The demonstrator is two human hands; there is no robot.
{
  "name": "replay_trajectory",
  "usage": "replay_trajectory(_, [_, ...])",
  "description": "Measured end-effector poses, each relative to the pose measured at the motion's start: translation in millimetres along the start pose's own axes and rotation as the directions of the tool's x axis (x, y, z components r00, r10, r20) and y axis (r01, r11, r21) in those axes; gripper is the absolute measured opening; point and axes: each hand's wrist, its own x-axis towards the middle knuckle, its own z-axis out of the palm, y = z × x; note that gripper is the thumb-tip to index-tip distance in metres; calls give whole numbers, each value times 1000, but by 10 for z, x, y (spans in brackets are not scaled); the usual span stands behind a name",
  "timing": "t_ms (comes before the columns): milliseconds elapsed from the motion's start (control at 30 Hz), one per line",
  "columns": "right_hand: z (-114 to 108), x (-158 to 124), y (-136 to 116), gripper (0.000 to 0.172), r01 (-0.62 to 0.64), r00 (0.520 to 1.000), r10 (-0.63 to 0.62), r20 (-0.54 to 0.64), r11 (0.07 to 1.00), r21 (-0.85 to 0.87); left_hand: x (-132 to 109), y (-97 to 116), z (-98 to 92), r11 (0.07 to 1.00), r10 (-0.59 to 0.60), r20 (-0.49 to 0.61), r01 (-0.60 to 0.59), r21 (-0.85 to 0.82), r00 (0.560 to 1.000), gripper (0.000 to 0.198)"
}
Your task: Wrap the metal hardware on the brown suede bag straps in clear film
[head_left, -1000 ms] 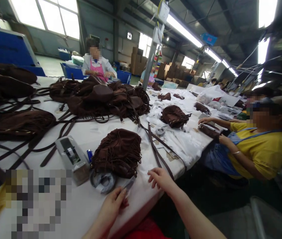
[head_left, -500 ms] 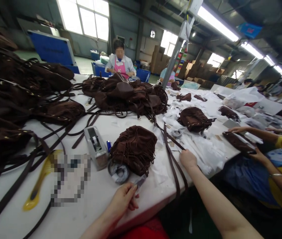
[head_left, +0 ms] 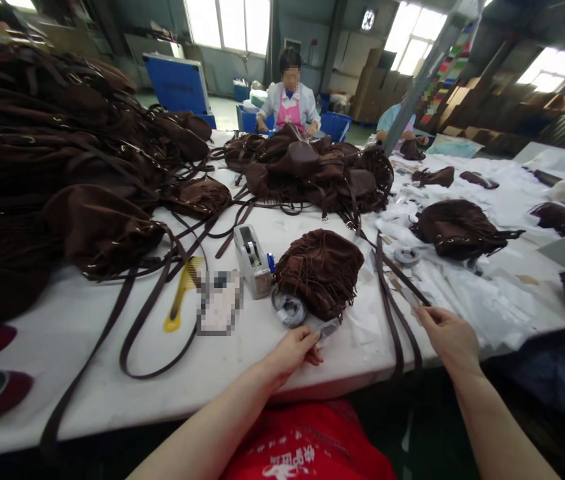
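Note:
My left hand [head_left: 296,352] pinches a small greyish see-through plastic strip [head_left: 329,327] at the table's front. Just beyond it a dark brown fringed bag [head_left: 320,270] lies on the white table, with a roll of grey tape [head_left: 290,309] against its lower left side. To the right, the fingers of my right hand [head_left: 450,337] are closed on a thin pale strip [head_left: 406,293]. The end of a dark brown strap [head_left: 412,283] lies at those fingertips; whether they touch it I cannot tell.
A tape dispenser [head_left: 255,267], a yellow comb [head_left: 182,290] and a blurred-out flat object lie left. Brown bags [head_left: 87,133] pile high at far left, others [head_left: 312,167] mid-table. White plastic sheets [head_left: 487,293] spread right. A person [head_left: 290,100] sits opposite.
My view has swung left and down, so things sit further right or higher. My right hand now shows a pale strip at its fingertips. The left hand still holds the plastic strip beside the bag.

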Motion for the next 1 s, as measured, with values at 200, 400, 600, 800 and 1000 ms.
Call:
replay_trajectory(200, [195,344,85,34,-115,993,116,22,993,-41,18,-66,-13,999,20,-3,-20,-27,1000,55])
replay_trajectory(400, [-29,185,-75,38,-126,988,140,-65,975,182,-10,-73,-36,995,22,0,-22,-96,1000,50])
replay_trajectory(600, [-115,-869,-570,36,-335,803,-222,553,600,726,-16,20,6,931,-58,58,75,-357,997,32])
replay_trajectory(800, [187,-1342,-641,39,-476,694,-217,687,577,663,-55,78,21,879,-105,71,126,-460,992,18])
replay_trajectory(1000, [282,-1337,-628,42,-473,704,-205,680,579,664,-53,32,11,880,-78,98,114,-461,992,30])
